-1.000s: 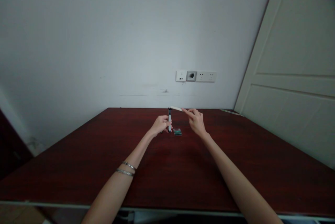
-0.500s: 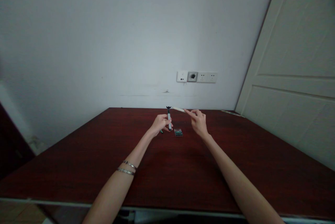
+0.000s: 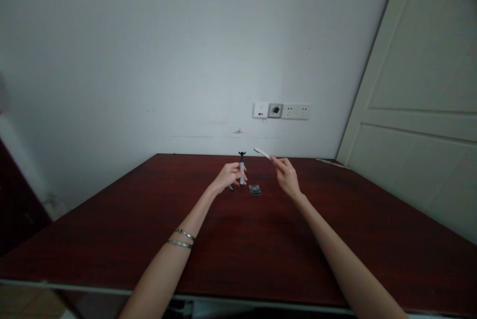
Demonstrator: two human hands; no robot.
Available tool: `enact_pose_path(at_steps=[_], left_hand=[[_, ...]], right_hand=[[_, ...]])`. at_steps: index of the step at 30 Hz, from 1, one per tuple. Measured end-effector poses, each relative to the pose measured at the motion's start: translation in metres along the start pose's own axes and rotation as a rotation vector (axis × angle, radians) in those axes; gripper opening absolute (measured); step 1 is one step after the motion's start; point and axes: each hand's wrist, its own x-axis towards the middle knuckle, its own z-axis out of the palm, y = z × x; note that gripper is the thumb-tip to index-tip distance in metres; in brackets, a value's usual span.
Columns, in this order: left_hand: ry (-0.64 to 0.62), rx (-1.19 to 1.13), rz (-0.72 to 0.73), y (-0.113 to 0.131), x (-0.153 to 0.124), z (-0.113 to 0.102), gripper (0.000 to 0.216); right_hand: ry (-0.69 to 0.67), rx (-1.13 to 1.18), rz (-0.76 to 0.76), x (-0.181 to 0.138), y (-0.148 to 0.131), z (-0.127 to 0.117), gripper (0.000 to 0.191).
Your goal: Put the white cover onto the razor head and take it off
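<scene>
1. Left hand (image 3: 230, 176) is closed around a razor handle (image 3: 242, 171), held upright over the far middle of the dark red table (image 3: 242, 249). Fingers wrap the lower shaft; the dark forked head points up and carries no cartridge.

2. Right hand (image 3: 288, 176) pinches one end of a thin white strip (image 3: 262, 152) between thumb and fingertips. The strip juts up and to the left. Its free end sits just right of the handle's head and apart from it. What the strip is cannot be told at this size; possibly a blade cover.

3. A small cartridge tray (image 3: 255, 190), clear with green inside, lies flat on the table just right of the handle's base, between the two hands. A small green piece (image 3: 231, 188) lies under the left hand.

4. Handling, as judged: the handle looks light and stiff, with a smooth shaft that could twist in the fingers. The lower-shaft grip seems sound and keeps the head free.

5. The white strip looks very light, thin and perhaps slightly flexible. An end pinch gives reach but little control of the free tip.

6. The tray probably holds blades, so it is best taken by its side walls. It is light and likely to slide on the polished top.

7. Two bracelets (image 3: 181, 239) on the left forearm. Wall sockets (image 3: 281, 111) behind the table; door (image 3: 421, 110) at right.
</scene>
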Motion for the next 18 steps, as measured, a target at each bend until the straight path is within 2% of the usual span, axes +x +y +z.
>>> enact_pose_path(at_steps=[7, 13, 15, 18], left_hand=[[-0.086, -0.110, -0.016, -0.017, 0.006, -0.002, 0.034], [-0.079, -0.084, 0.111, -0.025, 0.010, -0.004, 0.033], [-0.080, -0.022, 0.163, -0.025, 0.010, -0.006, 0.027], [-0.078, 0.029, 0.190, -0.026, 0.011, -0.006, 0.021]], right_hand=[[-0.179, 0.217, -0.052, 0.007, -0.030, 0.001, 0.040], [-0.308, 0.281, -0.068, 0.005, -0.036, -0.004, 0.039], [-0.311, 0.305, -0.049, 0.006, -0.037, -0.008, 0.038], [-0.247, 0.315, -0.016, 0.007, -0.040, -0.013, 0.037]])
